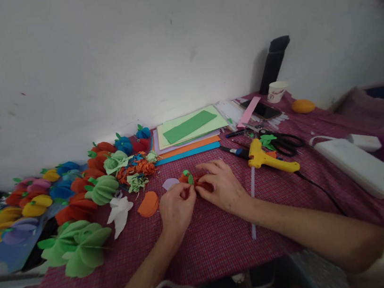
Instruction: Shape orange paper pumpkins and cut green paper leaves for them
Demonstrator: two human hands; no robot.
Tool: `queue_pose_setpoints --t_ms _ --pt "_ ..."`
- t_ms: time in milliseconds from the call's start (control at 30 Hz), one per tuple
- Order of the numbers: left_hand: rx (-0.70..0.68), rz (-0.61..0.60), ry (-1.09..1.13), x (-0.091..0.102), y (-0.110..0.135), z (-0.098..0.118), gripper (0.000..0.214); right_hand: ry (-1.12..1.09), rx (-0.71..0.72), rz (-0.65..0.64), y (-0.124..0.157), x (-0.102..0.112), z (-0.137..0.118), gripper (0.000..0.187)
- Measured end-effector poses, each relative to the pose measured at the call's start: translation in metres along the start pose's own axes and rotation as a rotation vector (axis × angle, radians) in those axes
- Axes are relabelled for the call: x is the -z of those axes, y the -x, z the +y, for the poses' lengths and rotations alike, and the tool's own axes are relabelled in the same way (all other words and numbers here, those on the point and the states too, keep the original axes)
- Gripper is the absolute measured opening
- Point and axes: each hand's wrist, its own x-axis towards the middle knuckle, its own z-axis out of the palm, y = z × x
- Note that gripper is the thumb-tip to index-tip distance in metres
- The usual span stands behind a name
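An orange paper fruit with a small green leaf (187,178) rests on the red checked tablecloth (212,236) between my two hands. My left hand (176,209) pinches its near left side, fingers closed on the paper. From the right, my right hand (219,185) curls over it and grips its other side. A lilac paper disc (170,184) and an orange paper disc (148,204) lie just left of my left hand. To the right of my right hand lie a yellow glue gun (269,159) and a clear glue stick (253,202).
Many finished paper fruits in green (77,246), orange, blue, yellow and purple crowd the left side. Coloured paper sheets (190,132), black scissors (285,143), a phone, a paper cup (276,91) and a black tube stand at the back. A white power bank (367,169) lies right.
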Motion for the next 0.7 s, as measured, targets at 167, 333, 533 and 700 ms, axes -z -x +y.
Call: queue_pose_setpoints --t_ms 167,333,533,700 --pt "-0.011 0.000 -0.011 0.0000 0.0000 0.0026 0.020 0.048 0.017 0.002 -0.0013 0.0008 0.0007 0.011" --pt "-0.021 0.009 -0.038 0.0008 0.0005 0.0047 0.019 0.045 0.026 0.012 -0.0023 0.0007 0.0011 0.012" --pt "-0.045 0.024 -0.070 0.0002 0.0014 0.0050 0.019 0.043 0.045 0.004 -0.0018 0.0020 -0.0018 0.012" --pt "-0.044 0.028 -0.095 0.0001 0.0013 0.0048 0.018 0.090 0.039 0.003 -0.0010 0.0039 -0.0029 0.010"
